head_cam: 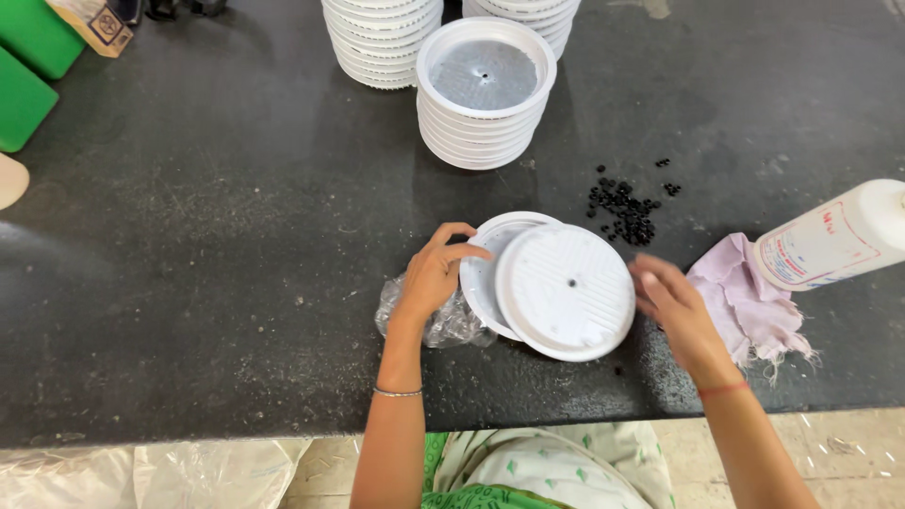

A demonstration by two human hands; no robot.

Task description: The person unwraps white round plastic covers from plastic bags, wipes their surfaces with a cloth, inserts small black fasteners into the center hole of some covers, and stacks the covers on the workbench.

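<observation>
Dark, speckled bench [189, 283] filled the view, dusted with fine grit. Far along it stood stacks of white ribbed discs [483, 118], the nearest stack topped by one showing a grey mesh face and a small centre hole, probably kept there within easy reach. At the near middle lay two more of the same kind: an upper white disc [566, 290] with a centre hole, resting tilted across a lower white disc [485, 273] and covering most of it, seemingly being fitted or parted as a pair. Left hand [434, 278] curled over the left rim of the lower disc, fingers bent and touching the edge, thumb side pressed down on a crumpled clear plastic bag [438, 325] just beneath, apparently to steady the pair; grip closed lightly on that rim rather than clamped. Right hand [674, 306] sat just beside the right edge of the upper disc, fingers spread and blurred, grip apart, holding nothing; could not tell whether fingertips touched the rim. Scattered past the discs, far right, a cluster of small black beads [624, 212]. Beside the right hand lay a pale pink cloth [745, 302], with a white bottle [834, 236] lying on its side over the cloth's far edge.
</observation>
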